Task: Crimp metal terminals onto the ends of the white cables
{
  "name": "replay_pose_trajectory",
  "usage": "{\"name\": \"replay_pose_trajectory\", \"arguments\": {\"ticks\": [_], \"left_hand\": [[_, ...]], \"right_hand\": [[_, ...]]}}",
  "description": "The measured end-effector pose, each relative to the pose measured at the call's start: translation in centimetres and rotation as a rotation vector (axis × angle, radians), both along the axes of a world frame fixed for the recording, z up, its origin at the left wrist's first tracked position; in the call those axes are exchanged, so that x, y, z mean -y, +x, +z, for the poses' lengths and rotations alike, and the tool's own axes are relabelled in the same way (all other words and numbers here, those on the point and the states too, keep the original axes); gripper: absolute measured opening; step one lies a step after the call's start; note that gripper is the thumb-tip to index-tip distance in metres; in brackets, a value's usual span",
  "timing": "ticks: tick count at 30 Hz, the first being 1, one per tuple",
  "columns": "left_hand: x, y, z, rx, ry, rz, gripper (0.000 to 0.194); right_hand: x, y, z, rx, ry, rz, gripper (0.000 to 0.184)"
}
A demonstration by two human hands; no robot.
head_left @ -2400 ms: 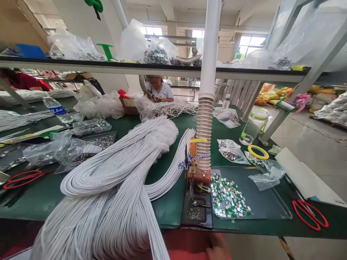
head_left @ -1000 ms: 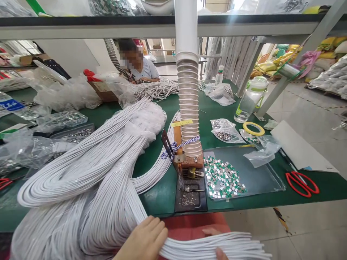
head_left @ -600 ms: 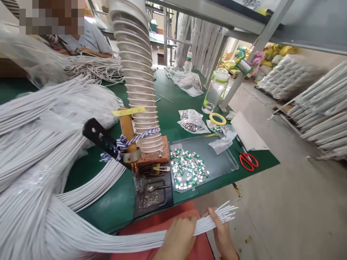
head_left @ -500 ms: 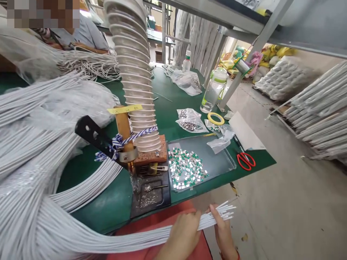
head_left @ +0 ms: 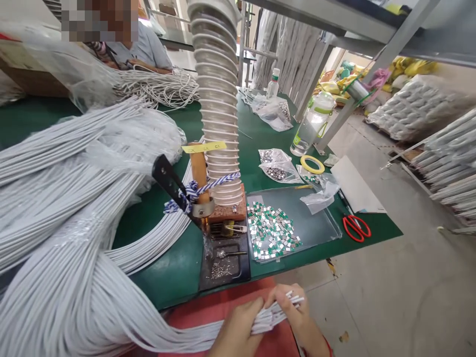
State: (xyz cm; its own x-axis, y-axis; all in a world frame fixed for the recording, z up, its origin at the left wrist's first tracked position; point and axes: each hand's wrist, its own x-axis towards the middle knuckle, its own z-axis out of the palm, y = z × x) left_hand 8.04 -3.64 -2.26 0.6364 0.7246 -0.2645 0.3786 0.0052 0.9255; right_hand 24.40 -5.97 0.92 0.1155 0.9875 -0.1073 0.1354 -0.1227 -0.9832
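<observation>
Grips the cables with both hands, in front of the near edge of the table. Clamps the left hand round the bundle, a little behind its free ends; closes the right hand on the ends themselves, with a few white tips poking out past the fingers. Keeps both hands close together, with a short stretch of bundle showing between. Follow the bundle leftward from the left hand: passes over a red surface, then merges into a large heap.

Observe at the table edge, beyond the hands, a black stand bearing metal bits. Note behind these a brick at the foot of a ribbed hose. Find just right of the stand a clear tray, with green-and-silver chips on its left part. Locate red scissors right of the tray, near a white sheet. Place yellow tape behind the tray, and a bottle farther back. See across the table a co-worker, behind tangled cables.
</observation>
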Motion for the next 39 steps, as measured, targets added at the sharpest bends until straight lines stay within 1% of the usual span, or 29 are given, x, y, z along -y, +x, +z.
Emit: {"name": "replay_pose_trajectory", "arguments": {"ticks": [1, 4, 5, 6, 8, 10, 12, 15, 17, 20, 23, 26, 27, 29, 30, 31, 34, 37, 39], "left_hand": [[0.3, -0.8, 0.0, 0.045, -0.025, 0.037, 0.031], [1.2, -2.8, -0.2, 0.162, -0.094, 0.159, 0.078], [1.5, -3.3, -0.3, 0.192, -0.114, 0.204, 0.089], [1.7, -3.8, -0.4, 0.215, -0.133, 0.25, 0.093], [2.2, -4.6, -0.7, 0.235, -0.168, 0.341, 0.089], [2.5, -5.0, -1.1, 0.234, -0.198, 0.42, 0.076], [2.5, -5.1, -1.6, 0.234, -0.222, 0.466, 0.067], [2.3, -4.7, -2.0, 0.257, -0.248, 0.46, 0.061], [2.0, -4.3, -1.9, 0.278, -0.261, 0.434, 0.059], [1.6, -3.5, -1.3, 0.302, -0.279, 0.416, 0.059], [1.6, -2.8, -0.5, 0.31, -0.295, 0.417, 0.062], [1.7, -2.2, 0.1, 0.307, -0.311, 0.398, 0.062], [1.7, -2.0, 0.2, 0.303, -0.315, 0.388, 0.062], [1.8, -1.8, 0.3, 0.29, -0.319, 0.371, 0.061], [1.9, -1.8, 0.3, 0.281, -0.321, 0.365, 0.061], [1.9, -1.8, 0.3, 0.27, -0.322, 0.362, 0.06], [2.1, -2.0, 0.0, 0.237, -0.327, 0.357, 0.061], [2.3, -2.1, -0.4, 0.207, -0.331, 0.357, 0.064], [2.4, -2.1, -0.5, 0.195, -0.332, 0.348, 0.065]], "right_hand": [[-0.4, -0.6, 0.2, -0.009, 0.002, 0.045, 0.057], [-1.2, -2.6, 0.6, -0.037, 0.001, 0.134, 0.057], [-1.4, -3.2, 0.6, -0.055, -0.005, 0.139, 0.055], [-1.5, -3.8, 0.5, -0.079, -0.011, 0.133, 0.053], [-1.6, -4.6, 0.1, -0.134, -0.023, 0.117, 0.052], [-1.5, -5.0, -0.3, -0.179, -0.034, 0.117, 0.054], [-1.3, -5.0, -0.7, -0.191, -0.04, 0.124, 0.054], [-1.0, -4.5, -1.1, -0.191, -0.055, 0.114, 0.051], [-0.8, -4.2, -1.1, -0.193, -0.069, 0.086, 0.049], [-0.6, -3.9, -1.0, -0.194, -0.08, 0.052, 0.049], [-0.3, -3.6, -0.9, -0.145, -0.062, 0.048, 0.048], [0.2, -2.9, -1.4, -0.128, -0.016, 0.015, 0.052], [0.4, -2.5, -1.7, -0.141, -0.004, -0.035, 0.056], [0.8, -0.9, -2.2, -0.159, 0.014, -0.199, 0.063], [0.9, 0.2, -2.4, -0.136, 0.02, -0.331, 0.059], [1.0, 1.6, -2.6, -0.11, 0.024, -0.411, 0.053], [1.5, 7.3, -2.6, -0.016, 0.077, -0.676, 0.035], [2.7, 14.3, -2.2, 0.112, 0.203, -1.045, 0.024], [4.0, 18.7, -1.7, 0.185, 0.264, -1.253, 0.02]]}}
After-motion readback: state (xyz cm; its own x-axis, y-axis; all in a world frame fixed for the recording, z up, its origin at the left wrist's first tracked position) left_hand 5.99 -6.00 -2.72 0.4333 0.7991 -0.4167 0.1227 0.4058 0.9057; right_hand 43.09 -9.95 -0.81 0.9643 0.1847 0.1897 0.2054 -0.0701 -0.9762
